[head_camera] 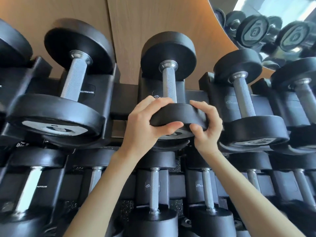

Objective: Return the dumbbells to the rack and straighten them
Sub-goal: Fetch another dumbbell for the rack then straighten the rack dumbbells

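Note:
A black dumbbell (169, 79) with a knurled steel handle lies in the middle cradle of the rack's top row (123, 98), its far head against the wooden wall. My left hand (145, 120) grips the left side of its near head, thumb under the rim. My right hand (206, 124) grips the right side of the same head, fingers curled over its edge. Both forearms reach up from the bottom of the view.
A larger dumbbell (68, 93) sits in the cradle to the left, and two smaller ones (244, 100) to the right. The lower row (154, 190) holds several more dumbbells. A mirror (273, 28) at the top right reflects dumbbell ends.

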`<move>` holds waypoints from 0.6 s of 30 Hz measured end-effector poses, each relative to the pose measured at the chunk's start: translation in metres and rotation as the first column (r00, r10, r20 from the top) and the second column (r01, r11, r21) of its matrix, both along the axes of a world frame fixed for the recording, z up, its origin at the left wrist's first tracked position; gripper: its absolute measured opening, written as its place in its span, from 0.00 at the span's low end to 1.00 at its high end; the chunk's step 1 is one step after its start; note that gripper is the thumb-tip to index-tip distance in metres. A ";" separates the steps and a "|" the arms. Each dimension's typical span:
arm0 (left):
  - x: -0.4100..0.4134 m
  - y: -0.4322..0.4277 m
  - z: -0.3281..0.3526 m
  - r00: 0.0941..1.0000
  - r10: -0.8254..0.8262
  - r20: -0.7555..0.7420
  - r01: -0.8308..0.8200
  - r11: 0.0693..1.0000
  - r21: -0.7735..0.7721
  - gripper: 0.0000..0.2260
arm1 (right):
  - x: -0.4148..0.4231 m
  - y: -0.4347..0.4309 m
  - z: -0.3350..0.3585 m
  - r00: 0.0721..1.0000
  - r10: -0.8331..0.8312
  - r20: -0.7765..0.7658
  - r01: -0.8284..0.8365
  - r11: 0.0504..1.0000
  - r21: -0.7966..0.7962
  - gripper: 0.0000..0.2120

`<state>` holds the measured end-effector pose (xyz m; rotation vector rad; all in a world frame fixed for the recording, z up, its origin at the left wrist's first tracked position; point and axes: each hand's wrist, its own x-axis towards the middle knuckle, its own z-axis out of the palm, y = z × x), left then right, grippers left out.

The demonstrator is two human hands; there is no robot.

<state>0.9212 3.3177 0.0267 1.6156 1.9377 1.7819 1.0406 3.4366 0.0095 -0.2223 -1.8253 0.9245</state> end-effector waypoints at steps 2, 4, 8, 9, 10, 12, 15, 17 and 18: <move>0.007 0.006 0.012 0.982 0.063 -0.176 -0.078 0.994 -0.081 0.25 | -0.002 -0.002 -0.014 0.992 -0.094 -0.081 0.087 0.992 -0.087 0.22; 0.013 0.013 0.021 0.932 0.130 -0.338 -0.179 0.977 -0.115 0.26 | -0.005 -0.005 -0.023 0.979 -0.156 -0.128 0.130 0.973 -0.193 0.21; 0.011 0.011 0.018 0.888 0.192 -0.418 -0.217 0.976 -0.014 0.26 | -0.007 -0.011 -0.024 0.989 -0.149 -0.020 0.142 0.967 -0.210 0.28; 0.008 0.006 0.013 0.928 0.171 -0.331 -0.174 0.985 0.021 0.26 | -0.005 -0.010 -0.022 0.993 -0.114 0.031 0.117 0.977 -0.175 0.28; 0.004 0.000 0.008 0.969 0.134 -0.206 -0.124 0.991 0.057 0.25 | -0.002 -0.009 -0.019 0.994 -0.064 0.087 0.077 0.985 -0.152 0.25; -0.005 -0.010 -0.007 0.998 0.034 0.047 -0.040 0.990 0.135 0.24 | 0.008 -0.007 -0.008 0.981 0.064 0.185 -0.038 0.990 -0.139 0.15; -0.015 -0.016 -0.033 0.960 -0.067 0.271 0.012 0.980 0.199 0.21 | 0.014 -0.010 0.026 0.946 0.161 0.281 -0.144 0.986 -0.078 0.15; -0.012 -0.015 -0.045 0.902 -0.111 0.417 0.011 0.972 0.236 0.17 | 0.007 -0.013 0.046 0.922 0.179 0.345 -0.191 0.982 0.001 0.17; -0.010 -0.014 -0.050 0.880 -0.123 0.460 0.004 0.968 0.250 0.16 | 0.002 -0.014 0.051 0.916 0.187 0.354 -0.205 0.979 0.013 0.18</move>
